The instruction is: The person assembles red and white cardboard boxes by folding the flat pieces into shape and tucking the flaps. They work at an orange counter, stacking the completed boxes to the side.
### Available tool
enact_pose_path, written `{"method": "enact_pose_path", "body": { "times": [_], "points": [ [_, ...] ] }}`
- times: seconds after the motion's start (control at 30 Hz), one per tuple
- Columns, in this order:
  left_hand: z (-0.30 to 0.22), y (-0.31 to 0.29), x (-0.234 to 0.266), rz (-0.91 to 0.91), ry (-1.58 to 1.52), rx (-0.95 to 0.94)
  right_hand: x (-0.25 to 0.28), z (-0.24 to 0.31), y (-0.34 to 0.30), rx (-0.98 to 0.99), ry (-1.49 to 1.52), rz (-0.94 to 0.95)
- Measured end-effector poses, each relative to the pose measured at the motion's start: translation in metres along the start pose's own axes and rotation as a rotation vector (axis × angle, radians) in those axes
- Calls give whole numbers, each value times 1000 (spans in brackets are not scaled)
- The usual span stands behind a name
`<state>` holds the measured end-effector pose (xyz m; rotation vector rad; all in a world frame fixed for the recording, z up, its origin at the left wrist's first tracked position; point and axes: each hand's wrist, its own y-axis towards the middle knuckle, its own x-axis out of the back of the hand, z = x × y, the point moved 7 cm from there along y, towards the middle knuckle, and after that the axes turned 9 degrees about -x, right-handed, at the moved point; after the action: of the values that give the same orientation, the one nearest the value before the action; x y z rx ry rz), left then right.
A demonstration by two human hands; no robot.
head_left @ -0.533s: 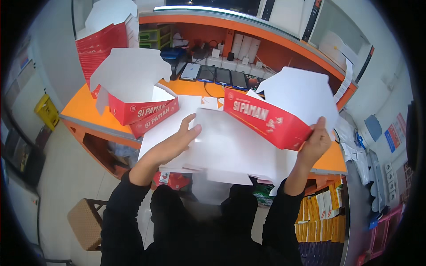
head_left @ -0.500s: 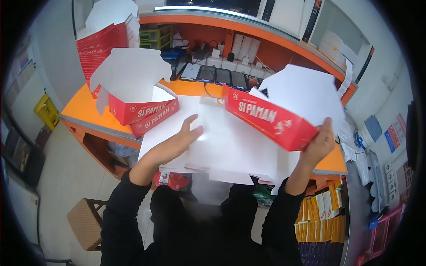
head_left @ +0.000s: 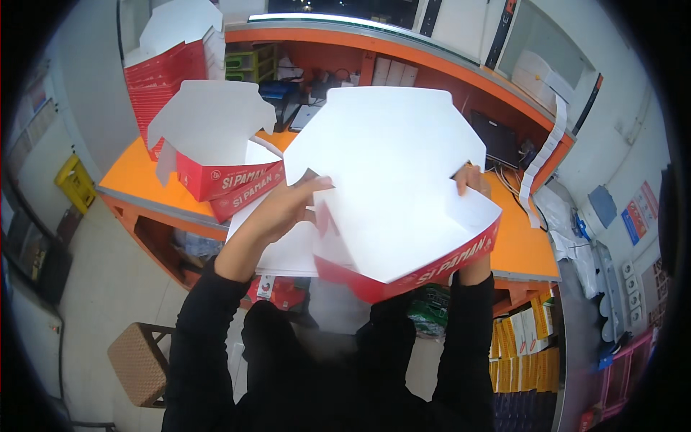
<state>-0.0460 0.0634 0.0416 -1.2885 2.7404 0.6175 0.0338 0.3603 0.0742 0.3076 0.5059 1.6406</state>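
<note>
A red takeaway box (head_left: 403,209) with a white inside is held up in front of me, its large white lid standing open and its red front tilted toward me. My left hand (head_left: 284,210) grips the left side wall near the lid's fold; some of its fingers are behind the cardboard. On the opposite side my right hand (head_left: 471,181) curls over the right wall by the lid's notch, the rest of it hidden behind the box. To the left stand two stacked red boxes (head_left: 234,183), the upper one with its lid raised. Under the held box lie flat white sheets (head_left: 288,252).
A tall stack of nested red boxes (head_left: 162,86) stands at the back left of the orange table (head_left: 133,176). A dark printer-like device (head_left: 279,99), a dark screen (head_left: 495,137) and cables sit at the back. A woven stool (head_left: 140,363) is on the floor at left.
The box has moved from the right to the middle and turned, its inside now facing me. My left hand, open and empty before, has taken hold of its left side.
</note>
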Motion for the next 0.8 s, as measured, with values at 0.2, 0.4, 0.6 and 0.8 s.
{"method": "enact_pose_path", "body": {
  "times": [0.2,0.4,0.6,0.8],
  "points": [
    [-13,-5,0,-237,131,-146,-8,42,-8,-243,-480,-410],
    [-14,-36,-20,99,682,-217,-161,26,-3,-400,-1305,402],
    [-103,-91,-91,373,1090,-568,-136,-27,-26,-609,-1451,599],
    [-26,-50,-91,443,1461,-403,-138,-30,-25,-539,-1112,452]
  ]
}}
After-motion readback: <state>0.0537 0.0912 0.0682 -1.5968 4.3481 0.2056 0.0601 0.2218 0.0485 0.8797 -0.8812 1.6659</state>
